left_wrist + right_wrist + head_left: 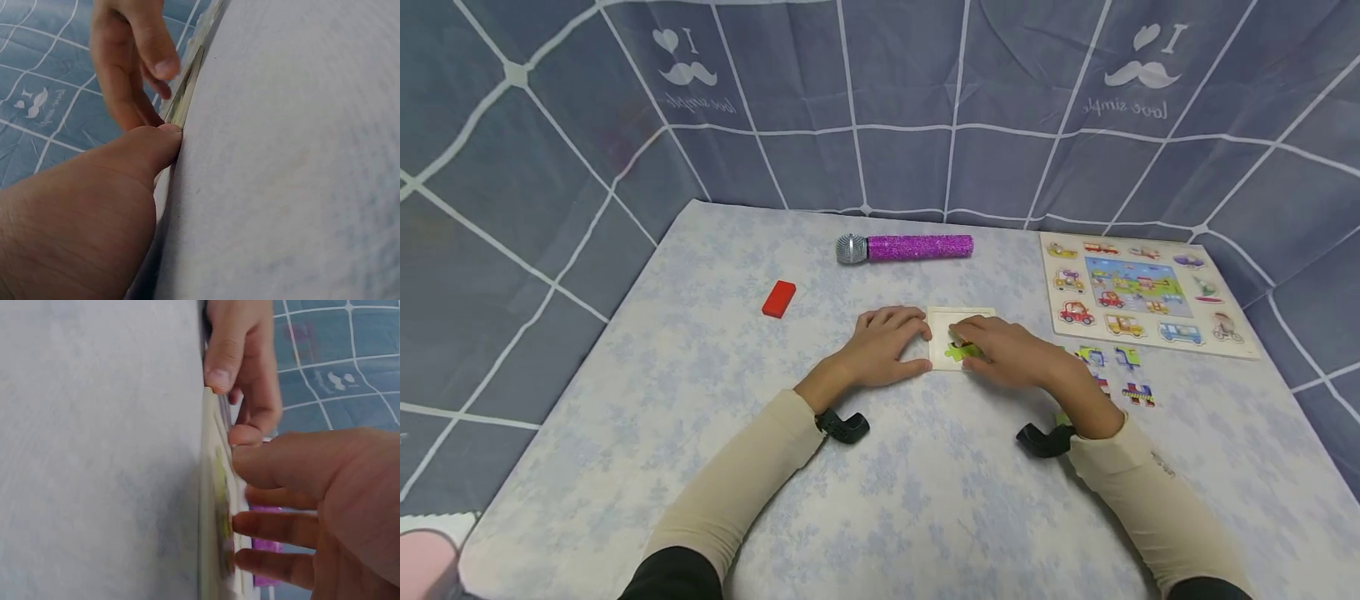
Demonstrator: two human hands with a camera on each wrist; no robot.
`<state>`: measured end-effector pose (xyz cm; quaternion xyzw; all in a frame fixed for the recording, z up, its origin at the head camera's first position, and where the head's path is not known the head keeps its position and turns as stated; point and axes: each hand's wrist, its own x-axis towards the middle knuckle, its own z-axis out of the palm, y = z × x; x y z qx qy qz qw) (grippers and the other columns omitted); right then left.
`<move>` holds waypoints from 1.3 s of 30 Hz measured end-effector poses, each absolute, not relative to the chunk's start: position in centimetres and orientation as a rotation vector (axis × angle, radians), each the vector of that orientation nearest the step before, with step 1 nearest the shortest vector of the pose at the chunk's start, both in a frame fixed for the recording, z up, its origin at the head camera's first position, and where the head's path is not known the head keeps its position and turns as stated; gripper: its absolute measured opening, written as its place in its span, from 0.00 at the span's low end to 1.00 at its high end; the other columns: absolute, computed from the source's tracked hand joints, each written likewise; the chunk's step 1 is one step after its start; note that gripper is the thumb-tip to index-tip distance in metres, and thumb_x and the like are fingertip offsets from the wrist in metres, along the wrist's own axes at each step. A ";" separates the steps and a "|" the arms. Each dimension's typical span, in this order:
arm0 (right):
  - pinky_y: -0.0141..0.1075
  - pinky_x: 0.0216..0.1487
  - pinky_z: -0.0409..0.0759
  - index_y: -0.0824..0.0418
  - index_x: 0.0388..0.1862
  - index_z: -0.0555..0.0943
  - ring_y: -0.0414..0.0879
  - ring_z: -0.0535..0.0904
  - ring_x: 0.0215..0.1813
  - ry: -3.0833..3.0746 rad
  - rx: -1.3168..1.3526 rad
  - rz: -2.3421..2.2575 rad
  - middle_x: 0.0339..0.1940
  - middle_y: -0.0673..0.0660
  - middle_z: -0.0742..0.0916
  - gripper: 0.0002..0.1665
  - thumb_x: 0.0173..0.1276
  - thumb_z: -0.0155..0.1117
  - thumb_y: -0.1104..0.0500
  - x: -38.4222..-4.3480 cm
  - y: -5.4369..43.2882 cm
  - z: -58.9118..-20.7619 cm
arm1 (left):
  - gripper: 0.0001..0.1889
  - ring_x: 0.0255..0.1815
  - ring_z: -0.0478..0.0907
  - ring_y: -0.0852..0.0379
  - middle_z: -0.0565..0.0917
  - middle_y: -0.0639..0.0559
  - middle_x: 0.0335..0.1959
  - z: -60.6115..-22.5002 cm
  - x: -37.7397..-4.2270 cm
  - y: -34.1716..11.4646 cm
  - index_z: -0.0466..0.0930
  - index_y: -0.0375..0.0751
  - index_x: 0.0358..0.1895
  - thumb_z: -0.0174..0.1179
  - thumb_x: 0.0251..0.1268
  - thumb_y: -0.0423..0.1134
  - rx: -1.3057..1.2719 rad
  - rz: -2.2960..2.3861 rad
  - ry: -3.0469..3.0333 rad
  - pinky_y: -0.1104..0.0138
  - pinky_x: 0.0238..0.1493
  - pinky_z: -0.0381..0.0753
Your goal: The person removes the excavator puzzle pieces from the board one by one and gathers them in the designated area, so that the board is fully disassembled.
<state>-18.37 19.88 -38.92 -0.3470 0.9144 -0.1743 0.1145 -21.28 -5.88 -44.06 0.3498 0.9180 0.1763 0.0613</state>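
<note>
A small, pale wooden puzzle tray (pixel 942 317) lies flat on the table, with bright green puzzle pieces (pixel 956 352) in it. At its left side my left hand (pixel 883 346) holds the edge, thumb at the near corner and fingers farther up. My right hand (pixel 1011 354) reaches over the tray's right half and partly hides the pieces. Its thumb and fingers (pixel 275 528) are spread, with the tips down at the pieces in the right wrist view. In the left wrist view, the left thumb (pixel 165 140) presses against the tray's edge.
Several colourful puzzle pieces (pixel 1138 393) lie right of the tray, partly behind the right forearm. A large vehicle picture board (pixel 1060 333) stands beyond them. A glittery purple microphone (pixel 917 247) lies at the back, and a red block (pixel 778 298) at the left.
</note>
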 end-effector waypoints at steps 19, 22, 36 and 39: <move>0.52 0.43 0.72 0.60 0.54 0.82 0.50 0.74 0.44 2.803 -0.967 -0.390 0.43 0.53 0.80 0.17 0.68 0.71 0.59 -18.5 19.7 -39.6 | 0.22 0.77 0.52 0.49 0.61 0.55 0.77 -44.1 -21.0 -5.9 0.71 0.59 0.61 0.55 0.72 0.63 1.037 0.520 2.777 0.45 0.70 0.50; 0.55 0.46 0.69 0.58 0.56 0.83 0.52 0.75 0.47 2.814 -0.937 -0.371 0.44 0.52 0.81 0.18 0.68 0.70 0.59 -18.4 19.8 -39.6 | 0.22 0.77 0.52 0.49 0.60 0.55 0.77 -44.2 -21.1 -5.8 0.71 0.59 0.61 0.54 0.72 0.63 1.043 0.512 2.780 0.46 0.70 0.50; 0.41 0.39 0.70 0.69 0.47 0.76 0.48 0.70 0.37 2.720 -0.786 -0.623 0.37 0.56 0.77 0.19 0.59 0.70 0.65 -18.6 19.0 -40.2 | 0.22 0.77 0.52 0.49 0.60 0.55 0.77 -44.0 -21.2 -5.9 0.71 0.58 0.61 0.55 0.72 0.62 1.054 0.544 2.773 0.45 0.70 0.49; 0.40 0.38 0.70 0.68 0.48 0.77 0.48 0.70 0.36 2.709 -0.730 -0.623 0.37 0.56 0.77 0.19 0.60 0.70 0.65 -18.7 18.9 -40.1 | 0.22 0.77 0.52 0.50 0.60 0.55 0.77 -44.0 -21.1 -5.9 0.71 0.58 0.61 0.55 0.72 0.62 1.054 0.553 2.772 0.45 0.70 0.49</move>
